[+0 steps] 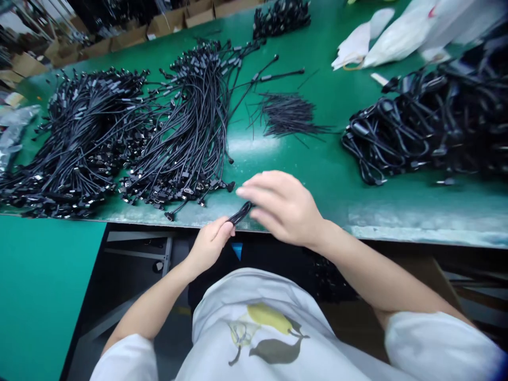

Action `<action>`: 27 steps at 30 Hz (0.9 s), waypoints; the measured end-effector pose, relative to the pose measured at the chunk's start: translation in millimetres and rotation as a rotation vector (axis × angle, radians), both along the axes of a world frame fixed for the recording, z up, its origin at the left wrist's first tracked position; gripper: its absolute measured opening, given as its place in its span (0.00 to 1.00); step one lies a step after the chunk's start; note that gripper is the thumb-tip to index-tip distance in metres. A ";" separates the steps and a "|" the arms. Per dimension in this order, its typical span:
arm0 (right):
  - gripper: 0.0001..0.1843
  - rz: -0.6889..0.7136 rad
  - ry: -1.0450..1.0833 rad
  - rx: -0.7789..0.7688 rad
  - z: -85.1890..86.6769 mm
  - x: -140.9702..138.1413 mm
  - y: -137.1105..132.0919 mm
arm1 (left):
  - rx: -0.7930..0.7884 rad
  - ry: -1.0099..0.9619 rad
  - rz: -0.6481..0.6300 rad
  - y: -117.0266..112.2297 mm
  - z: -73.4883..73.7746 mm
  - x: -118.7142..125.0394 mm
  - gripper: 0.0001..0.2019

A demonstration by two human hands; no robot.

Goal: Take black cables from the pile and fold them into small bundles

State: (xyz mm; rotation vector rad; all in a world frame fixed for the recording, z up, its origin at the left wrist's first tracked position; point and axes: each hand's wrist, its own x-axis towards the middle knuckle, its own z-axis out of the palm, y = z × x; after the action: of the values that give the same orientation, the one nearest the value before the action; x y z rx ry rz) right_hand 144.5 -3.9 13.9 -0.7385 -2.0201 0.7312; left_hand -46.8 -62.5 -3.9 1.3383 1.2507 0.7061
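My left hand (211,243) is closed in a pinch on a short black cable (240,214) at the near edge of the green table (325,174). My right hand (280,206) hovers just over the same cable, its fingers curled around the far end and slightly blurred by motion. A fan of loose black cables with connector ends (186,127) lies just beyond my hands. A larger heap of the same cables (79,143) lies to the left.
A pile of coiled black cables (432,121) lies at the right. A small bundle of thin black ties (288,114) lies mid-table. White plastic bags (397,34) are at the far right, cardboard boxes (130,37) along the far edge, a teal surface (39,296) lower left.
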 end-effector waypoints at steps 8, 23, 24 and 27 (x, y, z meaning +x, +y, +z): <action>0.12 0.335 -0.800 0.081 -10.0 15.2 -7.8 | 0.527 0.627 -0.433 14.4 2.5 -2.5 0.13; 0.15 0.148 -0.615 -0.049 -1.8 56.6 51.6 | -0.224 -0.045 -0.147 33.3 -1.5 3.4 0.22; 0.14 -0.029 -0.591 -0.112 -2.9 68.0 67.0 | -0.211 -0.076 -0.075 33.4 -3.5 1.1 0.22; 0.11 -0.562 -0.702 -0.215 -16.7 98.2 112.1 | -0.218 -0.236 0.144 35.5 -8.0 -0.5 0.21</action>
State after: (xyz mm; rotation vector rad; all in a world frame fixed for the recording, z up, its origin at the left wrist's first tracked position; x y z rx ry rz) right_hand 242.7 108.2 -2.8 -1.7924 -2.1642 0.3753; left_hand -47.2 -27.0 -11.8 0.9646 1.2025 0.7804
